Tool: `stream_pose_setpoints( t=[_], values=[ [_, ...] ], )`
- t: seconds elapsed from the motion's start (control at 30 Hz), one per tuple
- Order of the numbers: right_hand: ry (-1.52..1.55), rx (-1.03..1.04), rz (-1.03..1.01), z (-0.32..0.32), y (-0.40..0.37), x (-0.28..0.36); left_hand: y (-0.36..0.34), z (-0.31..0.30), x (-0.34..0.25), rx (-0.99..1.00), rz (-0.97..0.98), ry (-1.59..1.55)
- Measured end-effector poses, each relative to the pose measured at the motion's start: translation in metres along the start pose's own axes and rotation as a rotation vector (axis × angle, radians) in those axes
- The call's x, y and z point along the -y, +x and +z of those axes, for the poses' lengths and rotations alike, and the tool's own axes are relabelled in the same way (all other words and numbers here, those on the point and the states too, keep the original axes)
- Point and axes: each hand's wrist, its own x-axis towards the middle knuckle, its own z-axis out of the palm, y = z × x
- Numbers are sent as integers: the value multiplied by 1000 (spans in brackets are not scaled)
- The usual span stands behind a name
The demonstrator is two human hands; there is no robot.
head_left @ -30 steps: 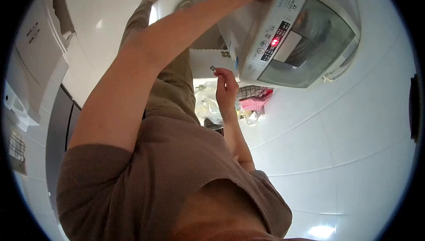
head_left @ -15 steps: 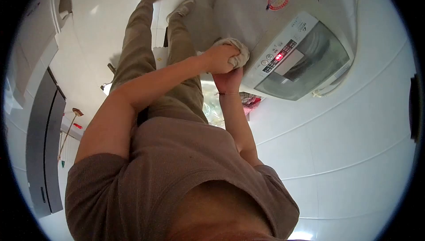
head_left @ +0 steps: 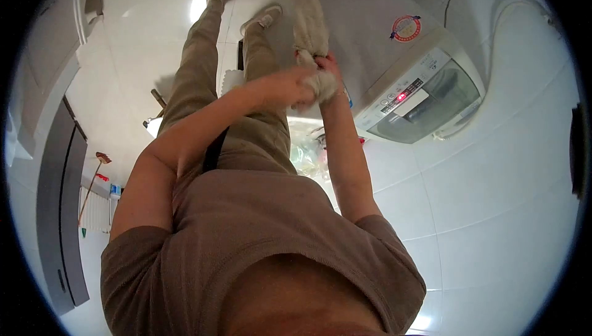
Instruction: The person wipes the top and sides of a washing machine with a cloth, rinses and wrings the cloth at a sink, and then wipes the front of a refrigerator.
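Observation:
A long beige cloth point(head_left: 310, 24), twisted and narrow, stretches from the top of the view down to my hands beside the washing machine. My right hand point(head_left: 330, 66) is closed around its lower part. My left hand point(head_left: 295, 87), smeared by motion, is at the bunched end of the cloth, in front of my right wrist, with its fingers curled on it. The cloth's far end runs out of view at the top. Its exact kind of item cannot be made out.
A top-loading washing machine point(head_left: 376, 34) with a lit red display and a glass lid point(head_left: 431, 108) stands at the right. Clear plastic bags point(head_left: 306, 151) lie below my hands. A broom point(head_left: 92, 185) leans near a grey cabinet door point(head_left: 61, 206) at the left.
The cloth, earlier balled up in both hands, now extends upward as a long strip. My right hand has moved up, and my left hand has moved slightly down around the bunched end.

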Motion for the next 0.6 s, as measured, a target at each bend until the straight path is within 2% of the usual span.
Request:
stream_pose_setpoints(
  t=[0.03,0.07,0.1,0.13,0.2,0.23,0.27,0.3,0.33,0.37,0.4,0.43,0.47,0.53,0.57,0.6],
  values=[
    [474,151,253,-1,14,1,0,-11,-2,-103,-126,-168],
    [470,144,249,-5,14,-3,18,-16,24,-305,-72,-378],
    [338,158,86,16,1,9,34,-18,49,-507,-18,-585],
    [204,173,-74,31,-7,18,30,-25,39,-502,-13,-588],
    [142,211,-4,46,-8,27,26,-39,17,-713,100,-918],
    [-145,158,-163,62,-11,31,25,-43,8,-707,100,-921],
    [-434,99,-318,72,-14,33,25,-45,0,-606,84,-922],
    [-440,92,-315,66,-8,36,26,-44,-5,-508,70,-923],
    [-592,40,-255,53,5,45,30,-41,-7,-503,72,-927],
    [-741,-14,-195,41,11,56,34,-39,-8,-475,92,-803],
    [-703,-48,-289,30,8,71,39,-37,-10,-450,112,-679],
    [-662,-80,-382,22,5,91,41,-33,-14,-372,338,-710],
    [-859,-276,-422,26,-10,122,46,-31,-6,-371,342,-711],
    [-1325,-382,-835,-22,-5,171,59,-23,14,-657,246,-428],
    [-1549,-427,-1033,-27,-8,194,55,-29,18,-658,244,-430],
    [-1547,-423,-1036,-27,-10,205,47,-41,26,-557,210,-386]
  ],
)
